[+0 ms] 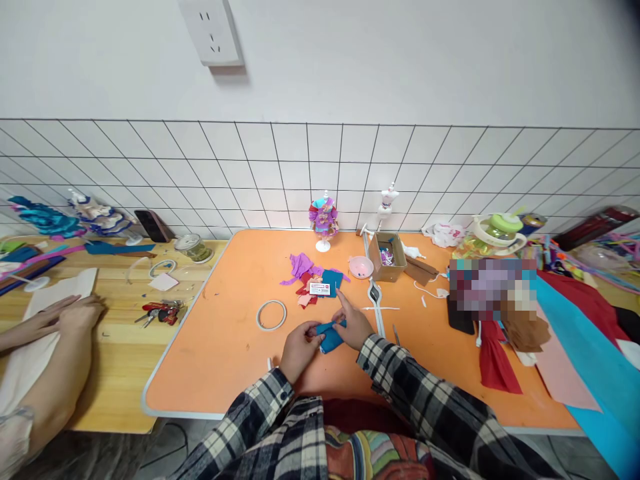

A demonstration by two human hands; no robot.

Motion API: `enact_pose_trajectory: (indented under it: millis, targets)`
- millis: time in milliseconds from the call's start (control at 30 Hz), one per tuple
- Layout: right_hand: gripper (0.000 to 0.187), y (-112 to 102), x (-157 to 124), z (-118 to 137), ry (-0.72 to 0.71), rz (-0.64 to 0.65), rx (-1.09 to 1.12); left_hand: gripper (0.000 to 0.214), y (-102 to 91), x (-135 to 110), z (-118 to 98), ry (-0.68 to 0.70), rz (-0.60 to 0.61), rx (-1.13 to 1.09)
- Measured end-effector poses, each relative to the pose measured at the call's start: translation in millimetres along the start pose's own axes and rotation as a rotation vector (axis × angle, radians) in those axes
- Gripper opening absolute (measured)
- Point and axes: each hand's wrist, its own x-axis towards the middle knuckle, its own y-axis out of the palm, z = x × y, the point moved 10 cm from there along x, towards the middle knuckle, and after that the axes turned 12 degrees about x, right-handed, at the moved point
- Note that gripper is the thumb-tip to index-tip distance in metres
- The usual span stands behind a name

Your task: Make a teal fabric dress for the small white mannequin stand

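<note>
A small folded piece of teal-blue cloth or crepe paper (331,340) is held between my hands, low over the front of the orange table (225,353). My left hand (299,349) pinches its left end with thumb and fingers. On the right side, my right hand (355,324) grips it with the thumb, while the index finger points up and away. Just beyond lie a flat teal piece (332,279) with a white labelled packet (319,289) on it, and red scraps (303,288). Purple scraps (301,265) sit behind them.
A tape ring (271,315) lies to the left. Behind stand a dressed mini mannequin (324,217), a pink bowl (361,267) and a cardboard box (388,260). Coloured sheets (565,373) cover the right edge. Another person's hands (70,313) rest on white material at the left.
</note>
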Motion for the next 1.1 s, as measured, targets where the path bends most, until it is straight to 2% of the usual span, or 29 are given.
enact_pose_trajectory:
  millis: [67, 100, 200, 300, 533, 733, 933, 1100]
  targets:
    - [0.076, -10, -1, 6, -0.042, -0.048, -0.017, 0.034, 2.7, 3, 9, -0.036, -0.019, -0.070]
    - [0.063, -13, -2, 7, -0.043, -0.048, -0.026, 0.038, 3.6, 4, 12, -0.050, -0.029, -0.103]
    - [0.024, -7, -3, 7, -0.009, 0.087, -0.048, 0.048, 5.2, 6, 19, -0.076, -0.050, -0.182]
    - [0.010, 9, -1, 9, -0.002, 0.240, -0.092, 0.050, 6.5, 7, 23, -0.079, -0.056, -0.224]
    - [0.009, 32, 11, -4, 0.126, 0.327, -0.264, 0.048, 10.0, 6, 25, -0.088, -0.033, -0.263]
    - [0.013, 34, 14, -14, 0.216, 0.360, -0.353, 0.027, 13.3, 9, 23, -0.081, 0.040, -0.322]
    - [0.013, 38, 18, -17, 0.275, 0.388, -0.398, 0.033, 22.4, 10, 17, -0.065, 0.160, -0.356]
    - [0.012, 37, 16, -11, 0.259, 0.355, -0.448, 0.037, 24.1, 8, 18, -0.064, 0.152, -0.319]
